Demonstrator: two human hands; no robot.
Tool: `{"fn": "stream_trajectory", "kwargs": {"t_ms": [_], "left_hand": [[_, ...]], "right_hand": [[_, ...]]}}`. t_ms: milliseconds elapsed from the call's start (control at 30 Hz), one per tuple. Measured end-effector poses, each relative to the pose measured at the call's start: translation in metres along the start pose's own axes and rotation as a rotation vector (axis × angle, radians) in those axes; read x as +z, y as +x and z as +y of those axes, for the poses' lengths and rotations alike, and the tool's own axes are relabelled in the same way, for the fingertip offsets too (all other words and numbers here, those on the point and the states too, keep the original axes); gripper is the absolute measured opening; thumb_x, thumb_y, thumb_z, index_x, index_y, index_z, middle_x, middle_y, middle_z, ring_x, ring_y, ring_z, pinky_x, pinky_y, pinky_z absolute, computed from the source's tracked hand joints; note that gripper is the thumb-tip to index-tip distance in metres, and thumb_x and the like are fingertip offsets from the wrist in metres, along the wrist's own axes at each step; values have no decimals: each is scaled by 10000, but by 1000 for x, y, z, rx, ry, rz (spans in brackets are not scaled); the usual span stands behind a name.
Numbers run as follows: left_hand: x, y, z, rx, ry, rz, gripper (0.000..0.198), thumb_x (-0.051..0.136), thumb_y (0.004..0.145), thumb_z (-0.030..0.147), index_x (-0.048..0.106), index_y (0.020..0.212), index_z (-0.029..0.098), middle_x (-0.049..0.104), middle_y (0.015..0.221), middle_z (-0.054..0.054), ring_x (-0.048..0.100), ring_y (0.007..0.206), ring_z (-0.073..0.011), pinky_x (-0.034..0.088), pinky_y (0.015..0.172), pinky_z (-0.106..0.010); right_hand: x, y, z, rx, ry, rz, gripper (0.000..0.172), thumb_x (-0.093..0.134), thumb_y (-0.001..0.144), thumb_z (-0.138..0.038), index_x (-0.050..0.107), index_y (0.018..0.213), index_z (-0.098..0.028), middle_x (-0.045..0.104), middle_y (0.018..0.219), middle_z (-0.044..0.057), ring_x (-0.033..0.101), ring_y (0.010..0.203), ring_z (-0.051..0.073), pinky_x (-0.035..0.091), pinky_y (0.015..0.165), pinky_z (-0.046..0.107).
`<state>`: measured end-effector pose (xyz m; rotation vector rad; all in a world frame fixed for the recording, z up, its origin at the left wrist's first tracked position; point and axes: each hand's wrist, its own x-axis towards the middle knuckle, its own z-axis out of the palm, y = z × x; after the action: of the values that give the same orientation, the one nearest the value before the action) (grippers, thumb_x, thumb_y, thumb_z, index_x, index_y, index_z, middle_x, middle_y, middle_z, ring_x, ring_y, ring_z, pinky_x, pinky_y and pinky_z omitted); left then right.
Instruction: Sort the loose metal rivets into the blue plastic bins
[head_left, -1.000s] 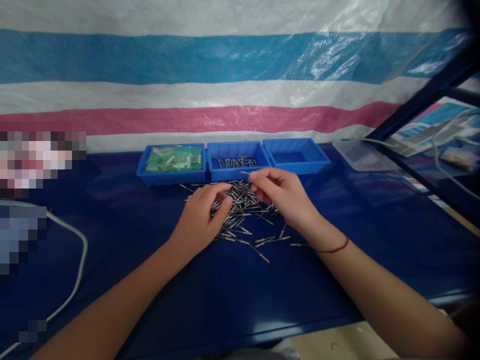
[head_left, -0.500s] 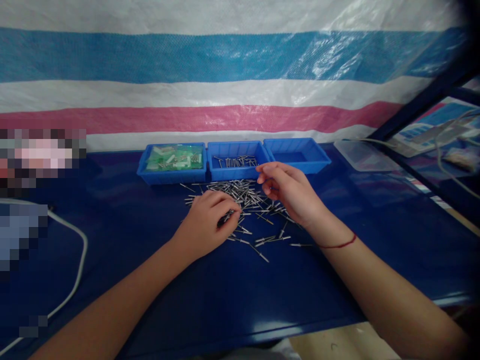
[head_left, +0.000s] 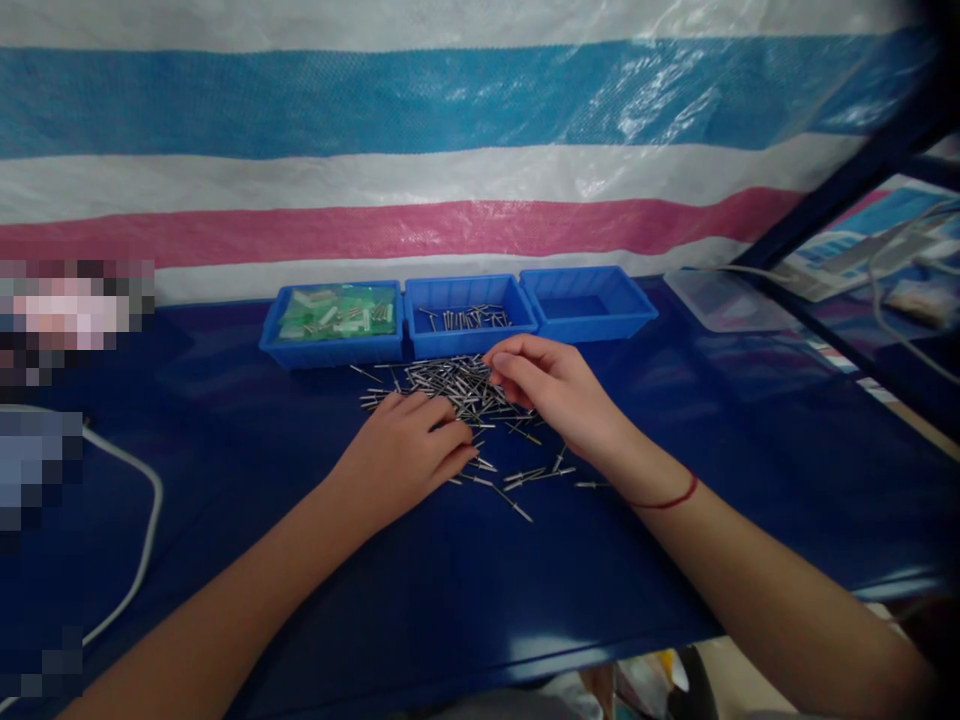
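Observation:
A heap of silver pop rivets (head_left: 457, 380) lies on the blue table, with several loose ones scattered towards me. My left hand (head_left: 409, 440) rests palm down at the heap's left front edge, fingers curled; its palm is hidden now, but the earlier frame shows rivets inside the curl. Over the right side of the heap, my right hand (head_left: 551, 390) has thumb and forefinger closed in a pinch, and what is between the tips is too small to make out. Behind the heap, the middle blue bin (head_left: 472, 343) contains several rivets.
The left blue bin (head_left: 334, 351) holds a green-tinted bag of small parts. A third blue bin (head_left: 592, 325) stands at the right, beside a clear plastic lid (head_left: 727, 302). A white cable (head_left: 154, 520) curves over the left of the table (head_left: 420, 620). Striped sheeting (head_left: 450, 230) hangs behind.
My right hand has moved left and slightly down, from near the middle bin's front to the heap, its fingers closing together. The left hand has turned so its palm opening no longer shows.

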<state>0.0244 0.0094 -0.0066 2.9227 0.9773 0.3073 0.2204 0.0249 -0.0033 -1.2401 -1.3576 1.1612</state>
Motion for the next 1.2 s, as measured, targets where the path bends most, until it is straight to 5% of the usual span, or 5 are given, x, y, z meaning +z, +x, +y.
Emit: {"fn": "stream_trajectory", "kwargs": {"t_ms": [1200], "left_hand": [[-7, -1, 4, -9, 56, -48, 164, 503, 939, 240, 662, 953, 202, 647, 928, -37, 587, 835, -176, 332, 732, -328]], "right_hand": [[6, -2, 0, 24, -106, -80, 162, 561, 805, -294, 653, 811, -161, 620, 664, -1, 494, 532, 90, 369, 481, 218]]}}
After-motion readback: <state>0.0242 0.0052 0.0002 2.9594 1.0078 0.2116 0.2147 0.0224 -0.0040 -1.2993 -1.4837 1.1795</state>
